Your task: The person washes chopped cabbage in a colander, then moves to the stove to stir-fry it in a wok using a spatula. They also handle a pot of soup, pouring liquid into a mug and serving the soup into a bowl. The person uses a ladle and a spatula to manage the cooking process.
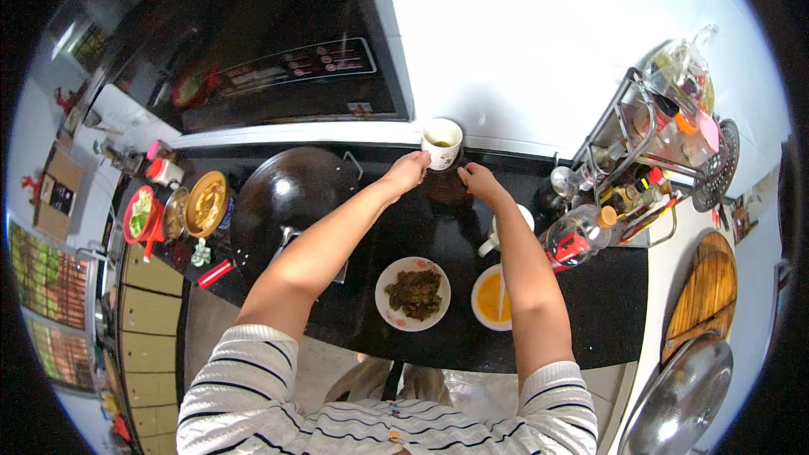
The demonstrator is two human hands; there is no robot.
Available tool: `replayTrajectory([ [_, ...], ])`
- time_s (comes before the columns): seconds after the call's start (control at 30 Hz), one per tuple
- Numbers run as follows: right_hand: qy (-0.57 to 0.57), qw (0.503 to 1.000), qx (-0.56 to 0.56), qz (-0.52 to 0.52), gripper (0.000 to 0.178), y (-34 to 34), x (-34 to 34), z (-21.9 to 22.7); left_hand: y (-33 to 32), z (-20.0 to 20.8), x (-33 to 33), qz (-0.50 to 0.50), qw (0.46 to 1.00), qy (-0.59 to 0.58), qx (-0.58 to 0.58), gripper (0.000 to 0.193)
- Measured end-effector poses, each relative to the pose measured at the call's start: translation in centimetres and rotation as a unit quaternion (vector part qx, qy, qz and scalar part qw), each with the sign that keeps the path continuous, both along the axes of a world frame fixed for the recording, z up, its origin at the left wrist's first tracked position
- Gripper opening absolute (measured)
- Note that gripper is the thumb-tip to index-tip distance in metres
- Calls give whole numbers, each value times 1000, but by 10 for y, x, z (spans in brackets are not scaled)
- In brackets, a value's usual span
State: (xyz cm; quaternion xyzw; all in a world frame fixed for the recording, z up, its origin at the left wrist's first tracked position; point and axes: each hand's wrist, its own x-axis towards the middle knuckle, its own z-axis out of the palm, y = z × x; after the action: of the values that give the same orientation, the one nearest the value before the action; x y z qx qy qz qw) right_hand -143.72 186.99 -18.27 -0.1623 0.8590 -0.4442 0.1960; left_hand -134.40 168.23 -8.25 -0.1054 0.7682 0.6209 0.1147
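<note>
At the back of the black counter, my left hand (408, 173) is closed on the side of a white cup (440, 157) that has a yellowish-green liquid in it. My right hand (480, 183) is closed too, just right of the cup, beside a dark round thing (448, 189) that blends into the counter. What its fingers hold, if anything, is hidden. Nearer to me lie a plate of dark green cooked food (415, 295) and a white bowl of orange-yellow liquid (489, 299) with a pale utensil in it, partly behind my right forearm.
Left stand a black wok (291, 190) with a ladle, a yellow bowl of food (206, 205) and a red strainer (143, 217) with greens. Right are a white mug (524, 217), a plastic bottle (581, 236), a metal rack (628, 139), a wooden board (706, 286) and a steel lid (684, 396).
</note>
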Motion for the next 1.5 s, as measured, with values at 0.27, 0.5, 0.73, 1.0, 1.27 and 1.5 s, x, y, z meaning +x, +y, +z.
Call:
replayTrajectory([
  [0.27,-120,986,-112,-30,33,-15,52,28,-55,62,119,50,996,-7,77,29],
  [0.5,-128,971,-200,11,32,0,96,63,-114,108,236,83,991,10,101,27],
  [0.73,-103,978,-180,37,31,-2,143,100,-178,121,330,145,987,-5,67,26],
  [1.0,-121,977,-170,37,31,-28,192,124,-222,97,379,172,981,22,84,32],
  [1.27,-113,986,-109,55,30,-59,222,148,-235,79,394,149,975,38,161,32],
  [1.5,-56,996,-5,74,33,-75,225,161,-241,61,397,146,979,35,136,37],
])
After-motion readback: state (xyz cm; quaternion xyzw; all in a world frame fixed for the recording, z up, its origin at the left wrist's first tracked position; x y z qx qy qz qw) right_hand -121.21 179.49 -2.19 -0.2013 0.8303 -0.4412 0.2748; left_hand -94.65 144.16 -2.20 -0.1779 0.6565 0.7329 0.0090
